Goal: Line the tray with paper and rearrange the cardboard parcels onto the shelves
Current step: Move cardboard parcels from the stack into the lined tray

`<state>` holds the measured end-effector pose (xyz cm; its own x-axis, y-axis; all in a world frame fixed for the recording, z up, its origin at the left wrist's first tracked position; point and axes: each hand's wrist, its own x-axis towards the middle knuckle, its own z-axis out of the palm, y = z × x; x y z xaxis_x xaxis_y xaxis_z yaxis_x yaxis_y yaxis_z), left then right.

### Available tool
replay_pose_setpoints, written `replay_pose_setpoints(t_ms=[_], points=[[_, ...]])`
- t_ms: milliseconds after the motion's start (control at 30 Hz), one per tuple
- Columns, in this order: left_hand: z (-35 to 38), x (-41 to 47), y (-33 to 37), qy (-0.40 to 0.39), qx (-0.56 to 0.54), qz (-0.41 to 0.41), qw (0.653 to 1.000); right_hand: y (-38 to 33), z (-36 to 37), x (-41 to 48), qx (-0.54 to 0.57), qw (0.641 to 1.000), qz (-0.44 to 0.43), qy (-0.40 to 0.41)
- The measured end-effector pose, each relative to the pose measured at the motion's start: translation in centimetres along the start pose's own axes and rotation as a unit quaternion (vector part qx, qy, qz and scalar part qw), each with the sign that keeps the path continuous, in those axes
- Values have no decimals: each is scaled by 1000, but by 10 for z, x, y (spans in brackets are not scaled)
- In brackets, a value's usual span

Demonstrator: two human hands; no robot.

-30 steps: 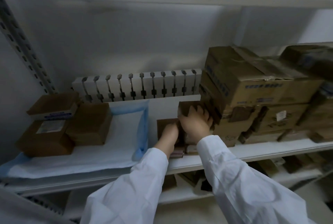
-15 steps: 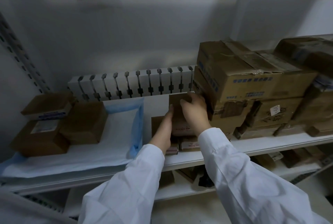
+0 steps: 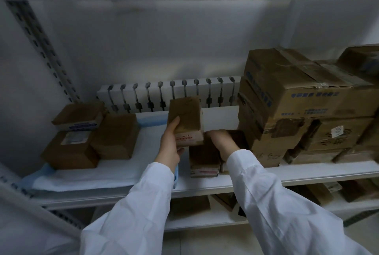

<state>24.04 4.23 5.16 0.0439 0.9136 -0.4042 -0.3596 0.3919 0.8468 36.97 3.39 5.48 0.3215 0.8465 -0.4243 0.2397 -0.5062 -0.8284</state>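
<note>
Three parcels (image 3: 114, 135) sit on the paper (image 3: 114, 170) lining the left of the shelf (image 3: 307, 174), so we judge lining done and moving underway. Left hand (image 3: 170, 148) holds a fourth parcel (image 3: 185, 119) raised above the shelf, thumb and fingers curled round its near end. Right hand (image 3: 220, 141) lies on the small stack (image 3: 204, 162) beside the big boxes (image 3: 297, 94); whether its fingers grip we cannot tell, and that stack remains to shift.

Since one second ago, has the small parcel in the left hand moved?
Yes. The small parcel went left, away from the carton stack it was beside, toward the lined tray.
</note>
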Motion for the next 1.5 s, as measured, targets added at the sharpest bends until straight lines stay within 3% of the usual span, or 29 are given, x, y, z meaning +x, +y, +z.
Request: replay_pose_setpoints(t_ms=[400,533,800,1000,1167,1500], points=[[-15,-3,-12,-27,-110,-105,988,5,13,-2,-46,998,39,25],[-19,-1,-6,-38,-135,-85,986,2,14,-2,-34,998,42,37],[-19,-5,27,-70,-161,-20,984,-17,20,-6,44,998,-52,1],[-34,-10,57,-73,-171,41,982,-29,30,-11,195,979,-31,-45],[-65,-13,80,-42,-181,97,978,-48,47,-29,289,943,-2,-166],[-150,-18,111,108,-215,148,959,-73,108,-38,244,945,11,-220]])
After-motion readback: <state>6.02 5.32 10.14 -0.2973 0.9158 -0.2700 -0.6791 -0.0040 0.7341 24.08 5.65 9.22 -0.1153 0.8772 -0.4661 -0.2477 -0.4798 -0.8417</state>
